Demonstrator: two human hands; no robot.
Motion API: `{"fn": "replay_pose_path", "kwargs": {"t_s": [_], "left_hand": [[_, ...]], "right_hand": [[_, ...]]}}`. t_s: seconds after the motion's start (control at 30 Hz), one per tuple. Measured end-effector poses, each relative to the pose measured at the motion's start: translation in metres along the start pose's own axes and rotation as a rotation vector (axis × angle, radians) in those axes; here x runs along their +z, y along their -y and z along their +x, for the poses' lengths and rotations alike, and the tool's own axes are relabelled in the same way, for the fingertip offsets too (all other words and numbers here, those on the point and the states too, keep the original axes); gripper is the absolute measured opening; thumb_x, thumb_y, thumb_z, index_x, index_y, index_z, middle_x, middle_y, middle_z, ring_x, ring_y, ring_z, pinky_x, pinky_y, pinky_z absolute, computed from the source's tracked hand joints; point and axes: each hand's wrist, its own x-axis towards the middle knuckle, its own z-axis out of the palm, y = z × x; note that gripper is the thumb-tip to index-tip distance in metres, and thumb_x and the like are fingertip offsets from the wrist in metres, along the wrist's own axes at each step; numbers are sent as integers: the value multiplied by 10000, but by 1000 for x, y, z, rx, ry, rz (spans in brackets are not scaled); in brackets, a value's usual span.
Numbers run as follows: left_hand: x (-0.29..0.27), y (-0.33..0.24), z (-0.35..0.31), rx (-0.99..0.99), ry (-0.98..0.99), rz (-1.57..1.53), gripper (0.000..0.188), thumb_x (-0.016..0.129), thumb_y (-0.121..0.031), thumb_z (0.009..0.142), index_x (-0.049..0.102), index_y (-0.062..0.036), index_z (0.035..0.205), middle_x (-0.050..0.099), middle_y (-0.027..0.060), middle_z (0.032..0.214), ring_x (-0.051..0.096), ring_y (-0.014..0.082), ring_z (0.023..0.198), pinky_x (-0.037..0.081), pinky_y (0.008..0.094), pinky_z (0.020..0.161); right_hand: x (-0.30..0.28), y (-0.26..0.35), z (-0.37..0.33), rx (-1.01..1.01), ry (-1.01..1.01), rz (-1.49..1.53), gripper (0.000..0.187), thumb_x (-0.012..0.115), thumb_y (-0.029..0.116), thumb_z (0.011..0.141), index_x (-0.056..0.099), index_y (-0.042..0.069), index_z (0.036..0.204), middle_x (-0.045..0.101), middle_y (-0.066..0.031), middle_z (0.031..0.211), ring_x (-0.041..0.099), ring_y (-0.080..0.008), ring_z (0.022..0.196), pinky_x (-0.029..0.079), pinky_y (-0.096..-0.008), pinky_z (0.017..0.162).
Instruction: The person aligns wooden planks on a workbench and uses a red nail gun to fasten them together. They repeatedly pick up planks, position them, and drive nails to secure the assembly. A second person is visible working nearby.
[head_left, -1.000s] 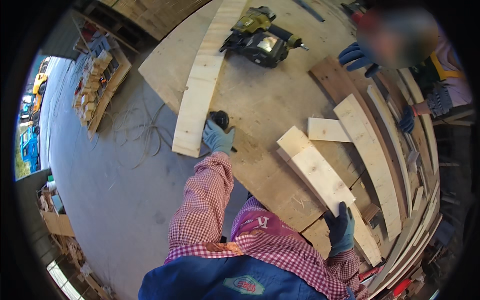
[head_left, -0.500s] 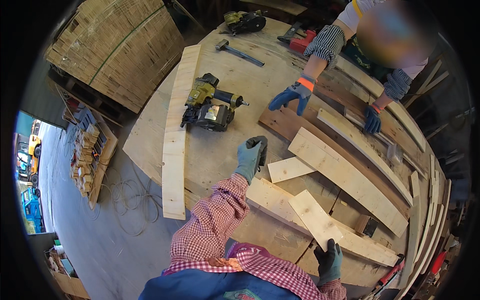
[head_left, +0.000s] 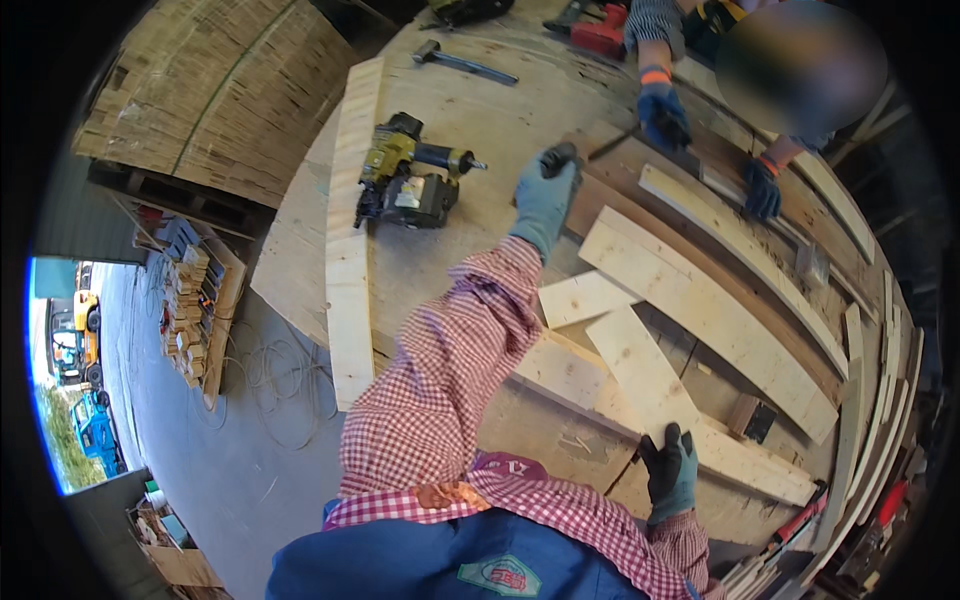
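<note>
My left hand point(head_left: 547, 195), in a grey-blue glove with dark fingertips, reaches out over the table by the near end of a dark brown board point(head_left: 600, 205). Its fingers are curled closed; what they hold, if anything, is hidden. My right hand point(head_left: 672, 478), gloved alike, grips the near end of a short pale board point(head_left: 645, 365). That board lies at an angle across a long pale plank point(head_left: 575, 378). Just beyond it are a small pale offcut point(head_left: 585, 298) and a wide pale board point(head_left: 705, 320). A green-and-black nail gun point(head_left: 415, 175) lies left of my left hand.
A co-worker's blue-gloved hands point(head_left: 664, 115) are at boards across the table. A hammer point(head_left: 465, 62) and a red tool point(head_left: 600, 32) lie at the far side. One long plank point(head_left: 350, 250) lies along the table's left edge. Stacked wood point(head_left: 200, 90) and coiled hose point(head_left: 280, 390) are left.
My left hand has moved farther out and right, to the brown board's end. My right hand has pushed the short board away from me. The co-worker's nearer hand has drawn back.
</note>
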Motion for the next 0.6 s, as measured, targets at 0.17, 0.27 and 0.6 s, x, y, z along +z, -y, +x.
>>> {"fn": "replay_pose_path", "kwargs": {"t_s": [0.17, 0.27, 0.6], "left_hand": [[-68, -11, -76, -96, -13, 191, 447, 668, -301, 914, 567, -30, 1255, 617, 80, 1167, 621, 180, 993, 515, 300, 849], [-112, 8, -172, -390, 25, 218, 545, 644, -378, 920, 516, -18, 1309, 606, 114, 1184, 623, 212, 1010, 519, 317, 876], [-88, 26, -263, -633, 6, -144, 550, 518, -425, 976, 457, 9, 1309, 547, 128, 1301, 575, 214, 1149, 479, 360, 1006]], "right_hand": [[25, 16, 12, -76, 54, -80, 476, 643, 275, 928, 498, 0, 1288, 581, -93, 1193, 598, -208, 1046, 564, -362, 873], [34, 18, 10, -49, 116, -78, 455, 624, 260, 940, 499, -14, 1281, 591, -103, 1187, 611, -209, 1031, 567, -367, 858], [92, -3, 4, 357, 366, -93, 518, 642, 308, 921, 489, -24, 1288, 602, -118, 1132, 657, -198, 880, 570, -302, 788]]}}
